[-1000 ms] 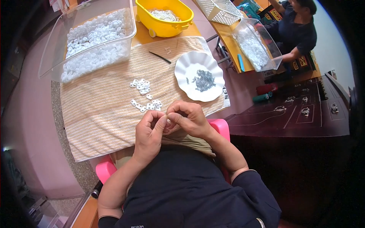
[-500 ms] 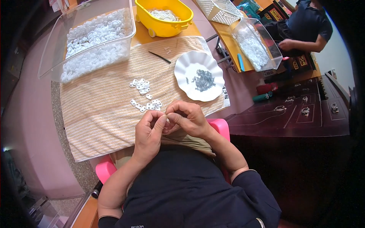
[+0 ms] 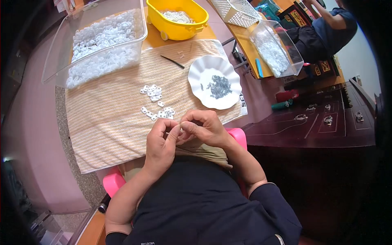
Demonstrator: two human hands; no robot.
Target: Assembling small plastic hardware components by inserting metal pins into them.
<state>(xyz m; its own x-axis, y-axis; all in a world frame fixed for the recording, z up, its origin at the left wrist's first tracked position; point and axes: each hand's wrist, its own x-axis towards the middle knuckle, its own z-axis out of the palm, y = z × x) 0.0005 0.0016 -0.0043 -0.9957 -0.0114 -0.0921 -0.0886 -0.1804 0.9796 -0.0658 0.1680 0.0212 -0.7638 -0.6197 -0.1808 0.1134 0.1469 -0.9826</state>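
The towel-covered surface [image 3: 106,122] lies open left of the small white pieces [image 3: 166,112], out to its edge. Nearer you, your left hand [image 3: 161,142] and right hand [image 3: 209,130] meet, fingers pinched closed; anything held is hidden.

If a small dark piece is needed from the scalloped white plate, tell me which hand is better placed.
Probably the right hand: the scalloped white plate lies ahead of it; the left hand is farther off.
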